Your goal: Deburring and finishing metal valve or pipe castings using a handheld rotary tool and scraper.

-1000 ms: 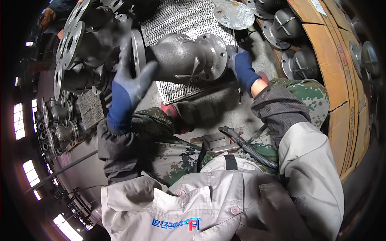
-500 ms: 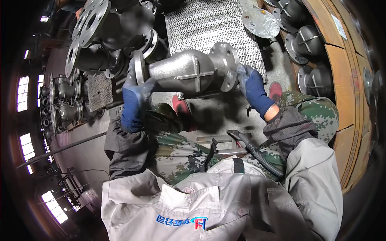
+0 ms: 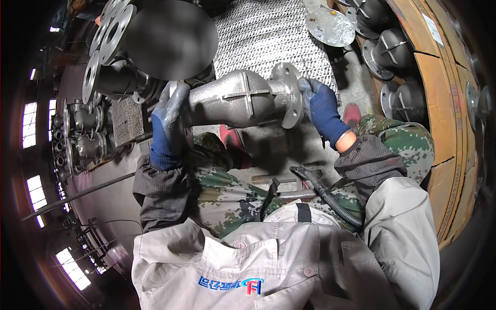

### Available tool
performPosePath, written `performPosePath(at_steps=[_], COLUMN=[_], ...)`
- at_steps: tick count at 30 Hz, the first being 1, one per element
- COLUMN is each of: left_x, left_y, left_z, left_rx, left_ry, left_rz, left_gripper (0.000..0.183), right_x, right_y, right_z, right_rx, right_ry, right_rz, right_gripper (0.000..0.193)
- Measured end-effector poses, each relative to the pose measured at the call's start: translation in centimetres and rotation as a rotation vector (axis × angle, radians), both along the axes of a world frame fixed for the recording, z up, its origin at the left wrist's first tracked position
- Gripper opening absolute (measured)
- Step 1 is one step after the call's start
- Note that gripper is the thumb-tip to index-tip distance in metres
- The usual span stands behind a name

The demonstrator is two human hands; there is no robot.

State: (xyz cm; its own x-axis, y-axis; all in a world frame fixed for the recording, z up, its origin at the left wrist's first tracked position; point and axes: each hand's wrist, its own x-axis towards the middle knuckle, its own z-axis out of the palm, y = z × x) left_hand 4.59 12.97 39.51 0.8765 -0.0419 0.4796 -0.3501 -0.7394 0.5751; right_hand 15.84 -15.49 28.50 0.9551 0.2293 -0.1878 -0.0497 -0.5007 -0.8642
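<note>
Head view: cast flanged valve body (image 3: 231, 109) (cross-shaped rib (image 3: 248, 95) facing up) held near the ridged metal sheet (image 3: 263, 36), left hand (image 3: 170, 120) with fingers clamped round one end, right hand (image 3: 324, 107) gripping the opposite flange (image 3: 293, 98); level, even support probably steadies it best.

glaring windows (image 3: 29, 125) at left, blurred oval (image 3: 173, 40), dark bent edges

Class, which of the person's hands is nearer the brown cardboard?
Right. The right hand, at the right end of the flanged casting, is left of the brown cardboard; the left hand, at the other end, is farther left.
</note>
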Motion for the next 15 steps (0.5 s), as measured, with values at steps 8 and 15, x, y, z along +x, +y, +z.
performPosePath(at_steps=[8, 15], left_x=[1.6, 2.6], left_y=[-1.7, -1.8], left_z=[2.2, 1.8], left_rx=[0.228, 0.282], left_ry=[-0.067, 0.035], left_rz=[-0.088, 0.089], left_gripper=[0.035, 0.036], right_x=[1.7, 2.0], right_y=[-0.8, -1.1], right_z=[-1.0, -1.8], right_rx=[-0.002, -0.022], right_ry=[-0.051, -0.058], right_rz=[-0.115, -0.107], right_gripper=[0.036, 0.028])
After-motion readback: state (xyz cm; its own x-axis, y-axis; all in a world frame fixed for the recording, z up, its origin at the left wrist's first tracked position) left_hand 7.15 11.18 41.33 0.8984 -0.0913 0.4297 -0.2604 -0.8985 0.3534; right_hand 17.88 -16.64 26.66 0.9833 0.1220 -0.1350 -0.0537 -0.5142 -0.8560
